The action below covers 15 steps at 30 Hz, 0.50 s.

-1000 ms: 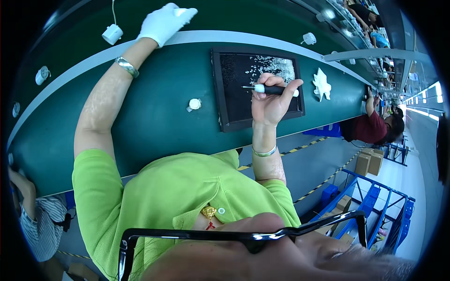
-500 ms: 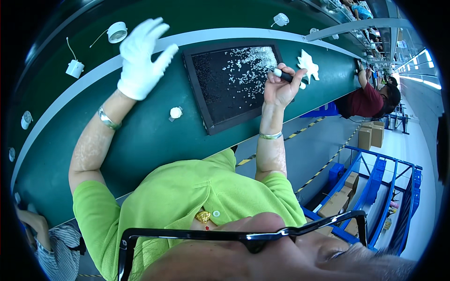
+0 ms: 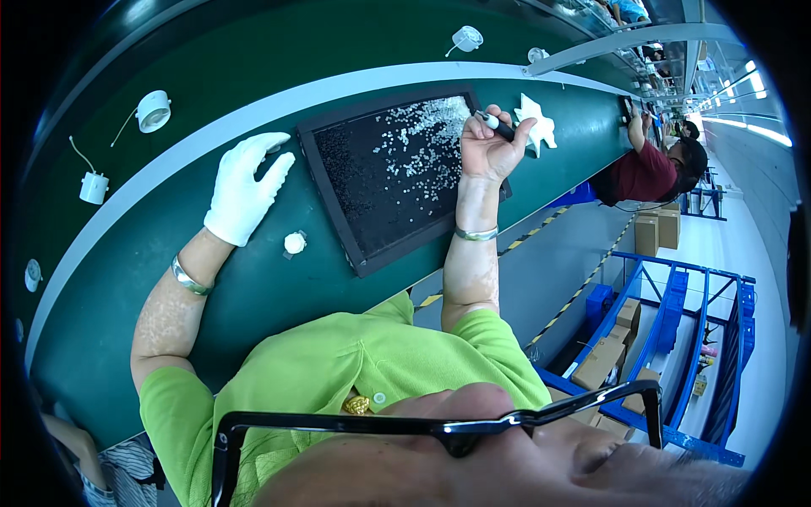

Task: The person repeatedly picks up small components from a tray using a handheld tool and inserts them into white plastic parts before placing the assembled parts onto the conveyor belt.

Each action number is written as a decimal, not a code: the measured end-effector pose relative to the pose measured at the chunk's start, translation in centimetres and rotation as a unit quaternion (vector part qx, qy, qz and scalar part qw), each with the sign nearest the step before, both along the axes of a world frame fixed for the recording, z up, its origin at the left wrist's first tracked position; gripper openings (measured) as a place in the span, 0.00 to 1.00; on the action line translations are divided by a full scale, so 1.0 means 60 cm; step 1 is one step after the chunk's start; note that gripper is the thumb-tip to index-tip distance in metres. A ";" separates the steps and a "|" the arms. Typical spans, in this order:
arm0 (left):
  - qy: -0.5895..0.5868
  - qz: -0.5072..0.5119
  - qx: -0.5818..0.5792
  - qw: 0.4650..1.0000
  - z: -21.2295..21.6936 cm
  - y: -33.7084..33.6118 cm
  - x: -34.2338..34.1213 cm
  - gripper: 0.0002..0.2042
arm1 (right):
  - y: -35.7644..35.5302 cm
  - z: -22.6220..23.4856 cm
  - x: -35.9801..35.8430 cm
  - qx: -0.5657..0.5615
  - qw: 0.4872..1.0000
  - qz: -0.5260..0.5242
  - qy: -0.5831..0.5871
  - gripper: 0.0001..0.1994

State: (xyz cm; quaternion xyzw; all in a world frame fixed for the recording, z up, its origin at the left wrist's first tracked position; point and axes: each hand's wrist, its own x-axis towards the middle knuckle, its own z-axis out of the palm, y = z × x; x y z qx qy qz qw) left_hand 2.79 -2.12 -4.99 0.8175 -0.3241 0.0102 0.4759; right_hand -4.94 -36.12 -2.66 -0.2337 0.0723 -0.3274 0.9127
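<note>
Head view: right hand [image 3: 492, 150] has its grip clenched around a dark pen-like tool [image 3: 497, 126] over the black tray [image 3: 338, 198] of small white pieces. Left hand [image 3: 244, 188], white-gloved, lies released, fingers spread, on the green surface [image 3: 279, 287] beside the tray.

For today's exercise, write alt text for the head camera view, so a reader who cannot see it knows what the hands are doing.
Seen from above, a person in a green shirt holds a pen-like tool in the bare right hand over a black tray scattered with tiny pale parts. The white-gloved left hand rests flat on the green workbench, beside the tray.
</note>
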 end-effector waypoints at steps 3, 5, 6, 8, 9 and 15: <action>-0.035 0.003 0.015 0.999 -0.002 -0.001 0.000 0.13 | -0.006 -0.007 -0.006 0.037 0.995 0.063 -0.060 0.25; -0.030 0.006 0.015 0.999 -0.001 0.002 -0.003 0.13 | 0.007 0.002 -0.005 0.043 0.996 0.040 -0.064 0.20; -0.031 0.006 0.014 0.999 -0.001 0.002 -0.004 0.13 | 0.003 -0.002 -0.006 0.034 0.993 0.061 -0.092 0.16; -0.028 0.000 0.013 1.000 -0.002 0.001 -0.003 0.13 | 0.003 -0.003 -0.005 0.026 0.994 0.057 -0.088 0.15; -0.030 0.000 0.011 0.999 -0.002 0.001 -0.002 0.13 | 0.004 -0.003 -0.005 0.021 0.995 0.052 -0.082 0.13; -0.068 0.000 0.035 0.997 -0.001 0.004 -0.007 0.12 | 0.010 -0.002 -0.007 0.014 0.995 0.047 -0.086 0.12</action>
